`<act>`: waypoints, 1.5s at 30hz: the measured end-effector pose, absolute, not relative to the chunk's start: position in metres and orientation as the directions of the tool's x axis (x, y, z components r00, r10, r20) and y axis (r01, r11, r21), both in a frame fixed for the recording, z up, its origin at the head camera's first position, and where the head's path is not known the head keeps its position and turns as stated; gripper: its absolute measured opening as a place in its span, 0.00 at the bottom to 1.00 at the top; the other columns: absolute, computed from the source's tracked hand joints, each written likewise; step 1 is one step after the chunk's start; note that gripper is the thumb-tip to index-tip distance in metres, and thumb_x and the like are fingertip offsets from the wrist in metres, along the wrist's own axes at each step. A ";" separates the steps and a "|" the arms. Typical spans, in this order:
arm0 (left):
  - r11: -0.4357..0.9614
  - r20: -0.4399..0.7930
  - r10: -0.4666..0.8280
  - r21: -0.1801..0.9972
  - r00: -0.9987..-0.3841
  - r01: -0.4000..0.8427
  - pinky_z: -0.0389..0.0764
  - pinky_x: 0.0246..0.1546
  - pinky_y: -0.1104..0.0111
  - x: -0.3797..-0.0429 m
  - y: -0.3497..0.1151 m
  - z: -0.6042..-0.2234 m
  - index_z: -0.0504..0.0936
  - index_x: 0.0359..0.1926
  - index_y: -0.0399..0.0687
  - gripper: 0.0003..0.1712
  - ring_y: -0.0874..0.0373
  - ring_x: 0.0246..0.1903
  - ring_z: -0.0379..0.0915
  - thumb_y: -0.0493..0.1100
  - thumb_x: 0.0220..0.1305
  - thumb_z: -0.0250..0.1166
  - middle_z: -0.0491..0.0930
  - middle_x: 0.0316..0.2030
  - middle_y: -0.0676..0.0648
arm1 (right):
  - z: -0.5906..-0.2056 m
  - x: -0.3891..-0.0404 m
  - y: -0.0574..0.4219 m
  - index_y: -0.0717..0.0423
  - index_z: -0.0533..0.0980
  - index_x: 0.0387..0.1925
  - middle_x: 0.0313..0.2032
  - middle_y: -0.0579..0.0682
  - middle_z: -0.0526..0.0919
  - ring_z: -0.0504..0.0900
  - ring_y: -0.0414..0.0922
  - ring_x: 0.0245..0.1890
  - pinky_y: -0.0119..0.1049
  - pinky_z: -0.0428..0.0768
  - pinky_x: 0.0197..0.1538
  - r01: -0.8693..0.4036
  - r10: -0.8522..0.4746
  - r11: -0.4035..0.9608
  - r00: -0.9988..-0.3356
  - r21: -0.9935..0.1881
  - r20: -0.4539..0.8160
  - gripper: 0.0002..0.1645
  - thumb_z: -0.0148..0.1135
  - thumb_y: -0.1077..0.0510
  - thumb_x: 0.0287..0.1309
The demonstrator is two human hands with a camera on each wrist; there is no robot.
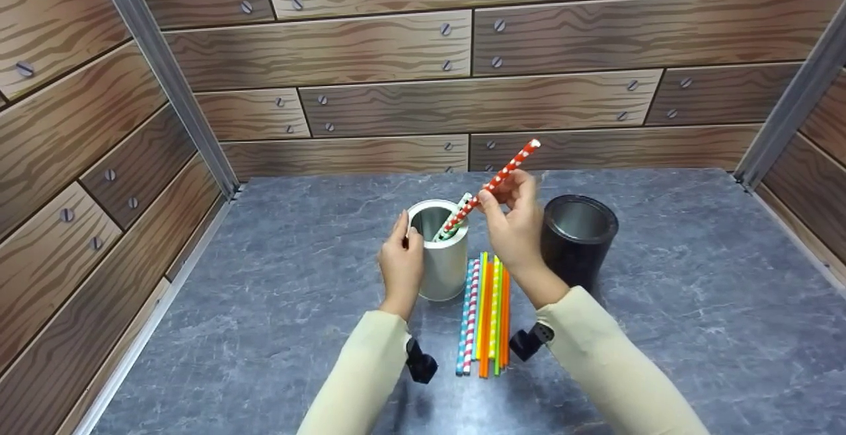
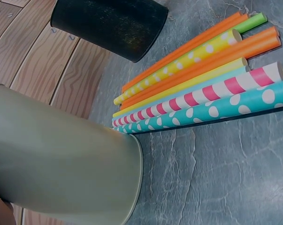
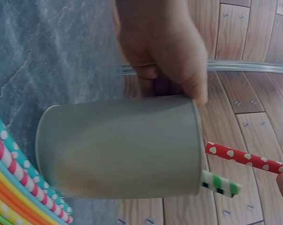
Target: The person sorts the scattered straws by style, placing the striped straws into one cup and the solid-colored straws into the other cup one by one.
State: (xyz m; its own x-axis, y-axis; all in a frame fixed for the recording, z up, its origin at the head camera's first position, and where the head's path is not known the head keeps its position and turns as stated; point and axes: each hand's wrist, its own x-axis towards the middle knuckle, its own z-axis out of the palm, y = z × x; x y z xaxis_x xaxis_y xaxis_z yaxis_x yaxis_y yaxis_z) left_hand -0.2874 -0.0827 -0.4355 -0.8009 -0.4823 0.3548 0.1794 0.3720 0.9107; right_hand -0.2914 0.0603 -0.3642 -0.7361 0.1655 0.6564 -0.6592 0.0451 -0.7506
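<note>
The step in hand looks to be adding a red heart-print straw (image 1: pixel 509 168) to the pale grey-green can (image 1: pixel 444 273), which stands upright near the middle of the table (image 1: pixel 277 276). The right hand (image 1: pixel 515 223) pinches the straw between thumb and fingertips, slanting it so its lower end hangs just above the can's mouth, while the left hand (image 1: pixel 401 260) is curled on the rim and side farthest from the black can (image 1: pixel 572 256), which stands toward the table's right edge. The next move seems to call for steering that lower end inside the rim, beside the green-and-white striped straw (image 3: pixel 224 183) already leaning there, then letting go. The loose straws (image 1: pixel 486 316) lie side by side, pointing toward the table's near edge, which is out of frame. The can's floor is hidden, so whether more straws share it is hard to tell; the right wrist view cuts the right hand to a fingertip, and the left wrist view misses the red straw.
</note>
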 end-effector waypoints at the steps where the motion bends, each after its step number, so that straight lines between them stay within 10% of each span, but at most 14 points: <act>1: 0.375 0.356 -0.483 0.910 -0.800 0.179 0.74 0.45 0.63 -0.287 -0.083 -0.436 0.73 0.59 0.42 0.24 0.56 0.58 0.68 0.40 0.60 0.54 0.73 0.58 0.46 | -0.367 -0.292 0.060 0.71 0.63 0.45 0.32 0.59 0.76 0.76 0.35 0.29 0.30 0.81 0.35 -0.659 0.163 0.056 -0.735 -0.750 0.658 0.19 0.58 0.73 0.52; 17: 0.370 0.368 -0.464 0.907 -0.806 0.201 0.71 0.55 0.62 -0.287 -0.083 -0.436 0.72 0.59 0.39 0.24 0.53 0.60 0.65 0.39 0.61 0.53 0.71 0.59 0.43 | -0.398 -0.299 0.054 0.69 0.65 0.45 0.30 0.59 0.80 0.79 0.48 0.30 0.24 0.75 0.29 -0.643 0.117 0.284 -0.713 -0.711 0.691 0.19 0.61 0.68 0.53; 30: 0.371 0.382 -0.473 0.904 -0.794 0.214 0.70 0.57 0.62 -0.287 -0.082 -0.436 0.73 0.58 0.37 0.24 0.51 0.59 0.67 0.38 0.60 0.54 0.72 0.57 0.42 | -0.407 -0.299 0.047 0.67 0.67 0.44 0.32 0.60 0.83 0.83 0.51 0.32 0.43 0.79 0.36 -0.562 0.103 0.371 -0.766 -0.739 0.634 0.19 0.63 0.66 0.51; 45: 0.365 0.359 -0.460 0.910 -0.812 0.196 0.76 0.42 0.64 -0.287 -0.083 -0.436 0.72 0.60 0.40 0.24 0.52 0.45 0.75 0.39 0.62 0.53 0.71 0.59 0.43 | -0.414 -0.297 0.056 0.65 0.68 0.42 0.32 0.58 0.82 0.82 0.51 0.34 0.39 0.79 0.39 -0.503 0.117 0.330 -0.818 -0.799 0.563 0.15 0.61 0.65 0.54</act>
State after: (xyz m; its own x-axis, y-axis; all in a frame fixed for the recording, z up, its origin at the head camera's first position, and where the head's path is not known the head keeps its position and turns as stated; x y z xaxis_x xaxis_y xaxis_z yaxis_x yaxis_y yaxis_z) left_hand -0.2866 -0.0828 -0.4361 -0.8119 -0.4602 0.3592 0.1960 0.3646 0.9103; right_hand -0.2974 0.0558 -0.4143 -0.8182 0.1171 0.5629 -0.5027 0.3297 -0.7991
